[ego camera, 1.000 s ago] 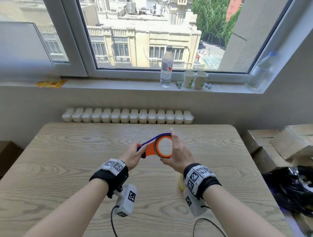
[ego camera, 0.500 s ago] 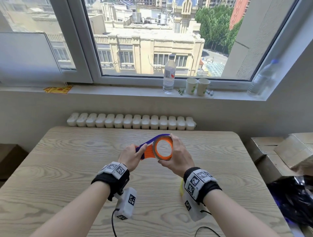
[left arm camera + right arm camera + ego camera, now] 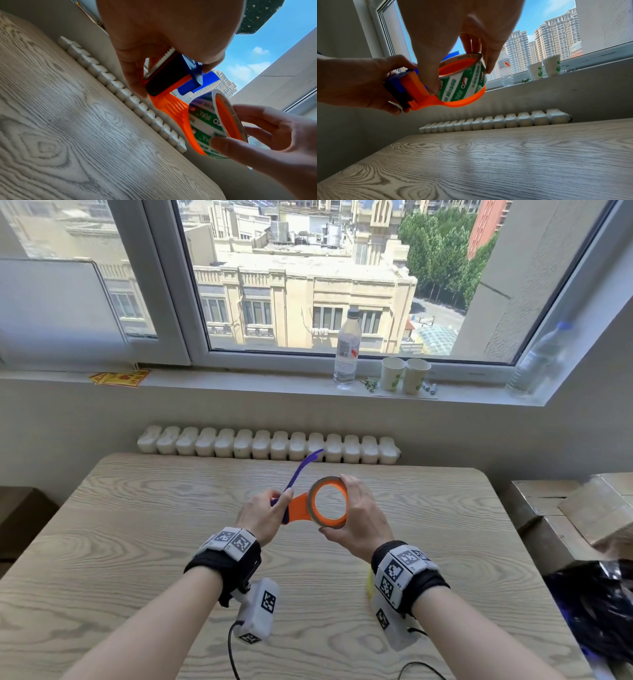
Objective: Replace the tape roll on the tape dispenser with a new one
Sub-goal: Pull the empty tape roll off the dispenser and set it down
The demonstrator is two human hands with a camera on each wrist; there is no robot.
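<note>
Orange tape dispenser [image 3: 297,511] held in the air above the table's middle — blue flap [image 3: 301,470] swung up; green-and-white printed tape roll [image 3: 462,82] sits on its hub.

Light wood-grain table [image 3: 137,542], small yellow object [image 3: 370,585] lying near its right-front area
</note>
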